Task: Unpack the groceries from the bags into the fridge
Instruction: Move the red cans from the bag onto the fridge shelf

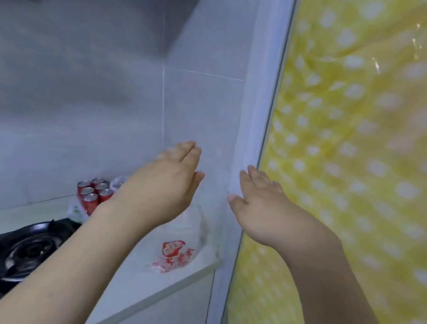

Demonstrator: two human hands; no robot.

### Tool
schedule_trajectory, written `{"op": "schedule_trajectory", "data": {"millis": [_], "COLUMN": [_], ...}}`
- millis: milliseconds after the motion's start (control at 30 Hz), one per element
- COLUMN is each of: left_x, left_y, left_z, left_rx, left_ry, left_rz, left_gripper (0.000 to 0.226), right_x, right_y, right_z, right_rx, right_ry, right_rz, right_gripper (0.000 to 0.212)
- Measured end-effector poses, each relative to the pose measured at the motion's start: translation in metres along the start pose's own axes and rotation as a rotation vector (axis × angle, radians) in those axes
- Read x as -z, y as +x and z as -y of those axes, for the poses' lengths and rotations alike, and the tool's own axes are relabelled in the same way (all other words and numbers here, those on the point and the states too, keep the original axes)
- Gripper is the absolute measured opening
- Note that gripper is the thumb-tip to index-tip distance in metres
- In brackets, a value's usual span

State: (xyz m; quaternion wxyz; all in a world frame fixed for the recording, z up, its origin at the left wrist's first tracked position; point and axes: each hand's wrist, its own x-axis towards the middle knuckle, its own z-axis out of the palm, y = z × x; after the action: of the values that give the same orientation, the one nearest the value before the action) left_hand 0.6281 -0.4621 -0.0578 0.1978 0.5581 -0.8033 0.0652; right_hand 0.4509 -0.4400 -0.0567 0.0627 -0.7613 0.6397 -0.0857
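At the counter's end, beside the fridge:
Left hand [174, 178]: fingers straight, holds nothing, raised over the white bag [180, 250].
Right hand [258, 204]: fingers straight, holds nothing; fingertips at the fridge edge [255, 112], contact not clear.
Bag position: 6 o'clock of left hand, 7 o'clock of right; left hand nearer.
Bag axis: upright, mouth up.
Red cans [94, 193]: about 6, in a 2nd bag at 9 o'clock.
Fridge edge axis: vertical, under the yellow dotted cover [372, 156].
Judgement: door appears unopened.

Red print on the white plastic bag [176, 252] — blurred, unreadable.
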Motion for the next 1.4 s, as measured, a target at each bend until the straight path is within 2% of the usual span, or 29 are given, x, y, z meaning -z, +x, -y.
{"op": "schedule_trajectory", "data": {"millis": [267,800,1233,1400], "left_x": [-0.002,-0.044,-0.079,-0.101], "left_y": [-0.011,0.052,0.073,0.080], "left_z": [0.087,0.185,0.325,0.376], "left_rx": [0.275,0.585,0.688,0.689], "left_ry": [0.040,0.088,0.085,0.050], "left_rz": [-0.004,0.002,0.037,0.050], "left_gripper": [0.055,0.057,0.060,0.057], "right_x": [-0.028,-0.078,-0.135,-0.165], "right_y": [0.074,0.253,0.366,0.411], "right_z": [0.050,0.083,0.173,0.202], "right_rx": [0.202,0.474,0.559,0.538], "right_ry": [0.014,0.028,0.043,0.017], "right_rz": [0.098,0.171,0.290,0.322], "right_gripper": [0.059,0.060,0.062,0.063]}}
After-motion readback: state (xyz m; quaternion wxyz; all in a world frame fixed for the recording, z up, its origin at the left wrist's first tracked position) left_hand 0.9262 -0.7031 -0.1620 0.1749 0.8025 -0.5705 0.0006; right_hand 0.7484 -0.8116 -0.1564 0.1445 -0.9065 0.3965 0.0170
